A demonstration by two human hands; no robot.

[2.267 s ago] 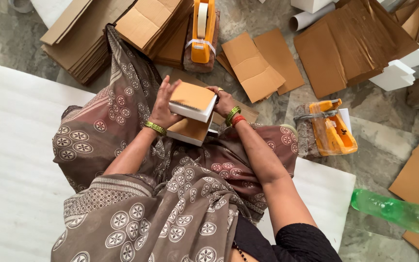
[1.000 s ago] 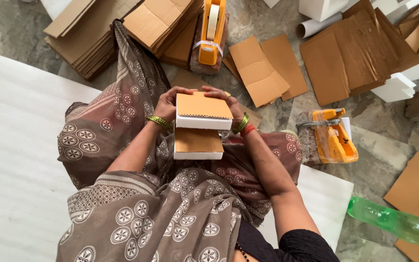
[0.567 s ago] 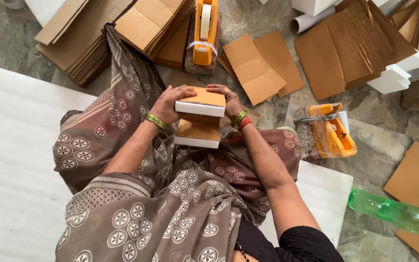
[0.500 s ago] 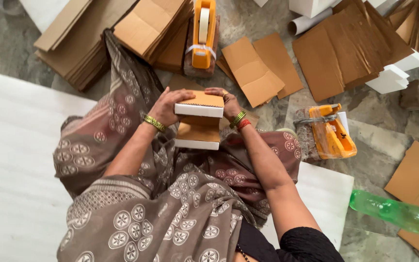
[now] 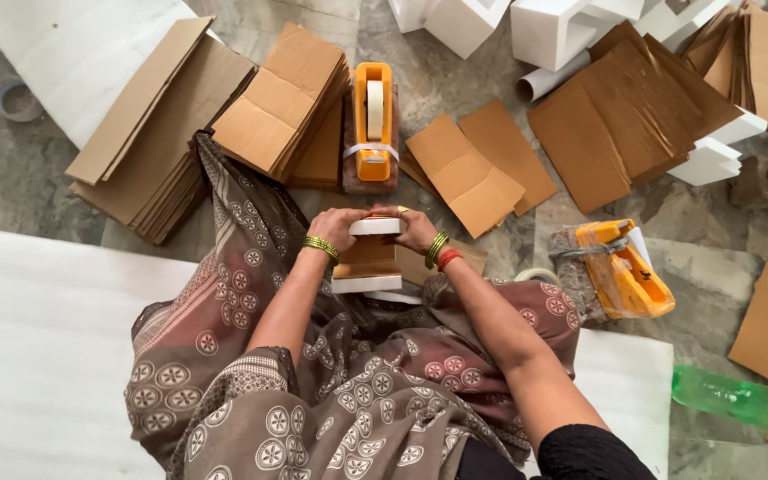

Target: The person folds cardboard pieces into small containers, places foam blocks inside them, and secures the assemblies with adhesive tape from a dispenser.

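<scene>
- Lying under the person's lap, the white sheet (image 5: 42, 347) stretches away from the box on the left-hand side and shows again past the right knee.
- Draped over both legs just below the box, the patterned brown cloth (image 5: 331, 391) reaches up towards the cardboard stacks.
- Up and to the left of the box, flat cardboard stacks (image 5: 224, 124) lie fanned on the stone floor.
- Up and to the right of the box, a pile of darker cardboard sheets (image 5: 624, 124) lies beside white foam blocks (image 5: 708, 160).
- Between that pile and the box, two loose cardboard flaps (image 5: 477, 173) lie flat.
- Well to the lower right of the box, a green plastic bottle (image 5: 744, 400) lies on its side.
- To the right of the box, near the right knee, an orange tape gun (image 5: 624, 267) rests tilted on the floor.
- Straight above the box, just beyond the fingertips, an orange tape dispenser (image 5: 372, 124) stands with its white roll on top.
- At the middle, on the lap, the brown cardboard box (image 5: 375, 258) has white foam pieces at its near and far ends.
- Left hand (image 5: 338, 227), with a green-gold bangle at the wrist, closes over the box's far left corner.
- Right hand (image 5: 415, 229), with bangles too, clasps the far right corner, fingers curled over the white foam.
</scene>
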